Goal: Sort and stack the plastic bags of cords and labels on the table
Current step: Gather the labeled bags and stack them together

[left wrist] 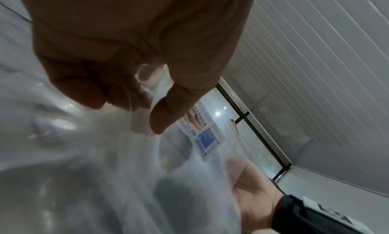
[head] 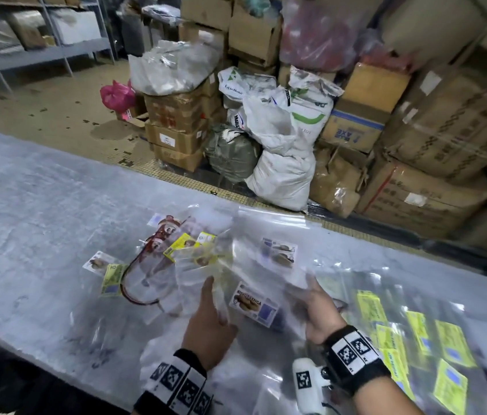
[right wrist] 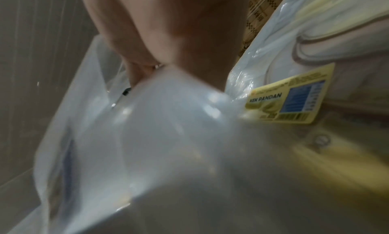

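Note:
Both hands hold a clear plastic bag (head: 269, 283) above the table; it carries a white label (head: 253, 304) with a blue panel. My left hand (head: 211, 313) pinches the bag's left edge between thumb and curled fingers (left wrist: 118, 87). My right hand (head: 317, 310) grips its right edge. Through the plastic the same label (left wrist: 205, 137) shows in the left wrist view. Loose bags lie behind, one with a dark red cord (head: 137, 283) and yellow labels (head: 181, 248). A spread of yellow-labelled bags (head: 428, 342) lies to the right; one label (right wrist: 288, 102) reads KEK PANDAN.
The long table (head: 41, 223) is covered in clear plastic sheeting. Beyond its far edge stand stacked cardboard boxes (head: 176, 127) and white sacks (head: 284, 145) on the floor. Metal shelving (head: 41, 49) is at the back left. More boxes (head: 446, 130) fill the right.

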A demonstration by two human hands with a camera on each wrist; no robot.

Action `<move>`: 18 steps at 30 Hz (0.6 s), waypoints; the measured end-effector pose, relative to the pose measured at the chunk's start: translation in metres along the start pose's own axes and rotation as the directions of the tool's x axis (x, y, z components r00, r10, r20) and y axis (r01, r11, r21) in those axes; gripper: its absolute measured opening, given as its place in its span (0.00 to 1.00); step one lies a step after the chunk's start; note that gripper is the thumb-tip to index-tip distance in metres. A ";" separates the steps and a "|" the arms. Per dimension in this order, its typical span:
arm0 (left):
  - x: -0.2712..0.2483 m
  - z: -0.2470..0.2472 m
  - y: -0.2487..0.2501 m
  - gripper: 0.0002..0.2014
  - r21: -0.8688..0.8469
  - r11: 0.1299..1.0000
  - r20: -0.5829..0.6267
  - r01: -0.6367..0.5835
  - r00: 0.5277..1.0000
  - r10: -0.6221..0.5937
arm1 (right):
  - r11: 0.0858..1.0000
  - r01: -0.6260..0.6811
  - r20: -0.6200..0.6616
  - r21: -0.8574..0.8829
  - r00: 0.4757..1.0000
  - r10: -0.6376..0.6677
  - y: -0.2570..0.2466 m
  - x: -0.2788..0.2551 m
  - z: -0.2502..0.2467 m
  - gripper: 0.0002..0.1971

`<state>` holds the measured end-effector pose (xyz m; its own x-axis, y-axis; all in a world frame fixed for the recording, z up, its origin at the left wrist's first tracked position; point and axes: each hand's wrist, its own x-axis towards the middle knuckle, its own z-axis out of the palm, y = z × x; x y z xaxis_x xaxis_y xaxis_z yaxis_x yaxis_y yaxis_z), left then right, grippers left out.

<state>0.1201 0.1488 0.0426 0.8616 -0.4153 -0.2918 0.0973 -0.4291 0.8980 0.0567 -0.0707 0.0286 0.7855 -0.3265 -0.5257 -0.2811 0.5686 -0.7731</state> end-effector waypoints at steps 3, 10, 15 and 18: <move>0.000 0.008 -0.003 0.56 0.030 0.999 0.051 0.020 0.998 -0.022 | 0.999 0.027 -0.041 0.038 0.999 -0.026 -0.003 -0.004 -0.006 0.45; 0.010 0.014 0.008 0.51 -0.063 0.994 0.038 -0.091 0.995 0.094 | 0.993 0.076 -0.051 -0.086 0.995 -0.081 -0.008 -0.019 -0.020 0.27; 0.023 0.025 0.026 0.33 -0.101 0.988 -0.028 -0.114 0.993 0.111 | 0.990 0.061 -0.109 -0.128 0.991 -0.075 -0.004 -0.016 -0.026 0.23; 0.032 0.026 0.042 0.32 -0.205 0.979 0.052 -0.006 0.999 0.017 | 0.992 0.043 -0.101 -0.122 0.993 -0.055 -0.008 -0.023 -0.030 0.30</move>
<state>0.1393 0.0966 0.0622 0.8362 -0.4638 -0.2928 0.1919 -0.2527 0.9483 0.0246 -0.0910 0.0361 0.7403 -0.4318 -0.5153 -0.3125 0.4576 -0.8324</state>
